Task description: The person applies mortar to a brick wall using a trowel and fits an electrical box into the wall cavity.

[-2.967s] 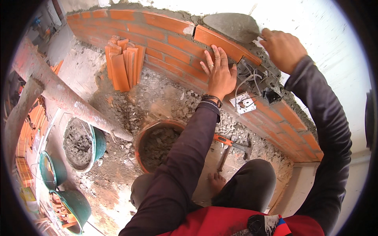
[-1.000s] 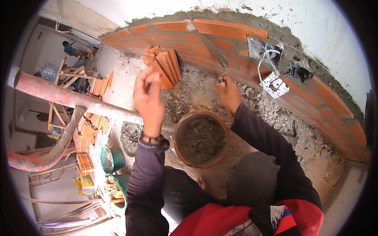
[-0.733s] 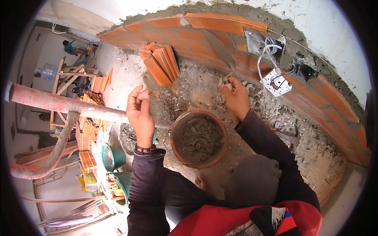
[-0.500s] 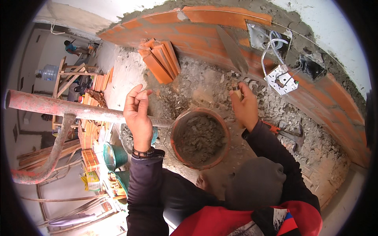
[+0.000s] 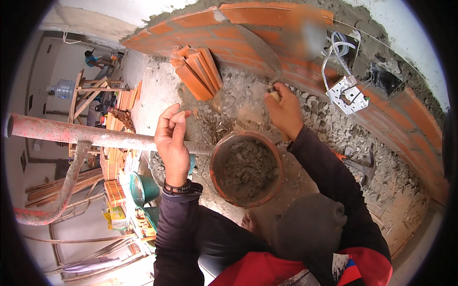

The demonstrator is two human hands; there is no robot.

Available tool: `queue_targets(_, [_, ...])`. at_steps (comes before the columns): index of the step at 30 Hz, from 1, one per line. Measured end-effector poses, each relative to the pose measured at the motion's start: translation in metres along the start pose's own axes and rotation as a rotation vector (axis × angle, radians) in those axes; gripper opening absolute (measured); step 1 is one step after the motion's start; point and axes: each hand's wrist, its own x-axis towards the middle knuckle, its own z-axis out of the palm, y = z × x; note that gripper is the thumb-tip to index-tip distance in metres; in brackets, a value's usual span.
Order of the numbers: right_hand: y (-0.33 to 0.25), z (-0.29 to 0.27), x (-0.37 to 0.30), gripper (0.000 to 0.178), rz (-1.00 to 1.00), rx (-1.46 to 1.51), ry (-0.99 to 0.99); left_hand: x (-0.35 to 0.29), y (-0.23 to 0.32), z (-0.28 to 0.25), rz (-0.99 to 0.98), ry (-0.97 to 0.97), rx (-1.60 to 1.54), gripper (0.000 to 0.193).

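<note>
- Head camera: two bare hands, the left hand (image 5: 172,148) half open with fingers loosely curled and nothing visible in it, the right hand (image 5: 287,114) closed around the handle of one trowel (image 5: 261,51)
- That trowel reaches from the right hand toward the wall (image 5: 191,36), blade pointing up and left; whether its tip touches the bricks cannot be told
- Its blade is long, grey and dull, narrowing to the tip; the handle is pale, with a darker collar toward the blade
- One bucket (image 5: 280,168) with an orange-red rim stands on the floor between the forearms, holding lumpy grey mortar (image 5: 247,167)
- One stack of loose orange bricks (image 5: 196,74) by the wall, too overlapped to count
- One white square plate (image 5: 340,97) by one pale looped cable (image 5: 325,66)
- One hammer (image 5: 359,165) on the rubble beside the right forearm, partly hidden
- Two green buckets (image 5: 144,188) left of the left forearm
- One worn reddish pole (image 5: 95,134) passing behind the left hand
- One other person (image 5: 91,59), far off, near one bluish water jug (image 5: 64,89)
</note>
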Motion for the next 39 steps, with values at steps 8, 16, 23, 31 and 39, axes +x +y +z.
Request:
queue_targets(8, [0.005, -0.030, -0.018, 0.035, 0.085, 0.209, 0.021, -0.002, -0.001, 0.000, -0.031, -0.026, 0.024, 0.040])
queue_targets(16, [0.011, -0.067, -0.039, 0.037, 0.196, 0.351, 0.000, -0.003, -0.002, 0.013, -0.026, -0.065, 0.017, 0.040])
queue_targets(23, [0.010, -0.084, -0.054, 0.043, 0.267, 0.427, 0.018, -0.004, -0.001, 0.010, -0.018, -0.075, 0.053, 0.039])
queue_targets(31, [0.013, -0.102, -0.068, 0.042, 0.241, 0.447, 0.027, -0.007, 0.002, 0.014, -0.022, -0.088, 0.035, 0.038])
queue_targets(39, [0.020, -0.110, -0.081, 0.037, 0.231, 0.488, 0.009, -0.007, 0.003, 0.013, 0.000, -0.091, 0.025, 0.037])
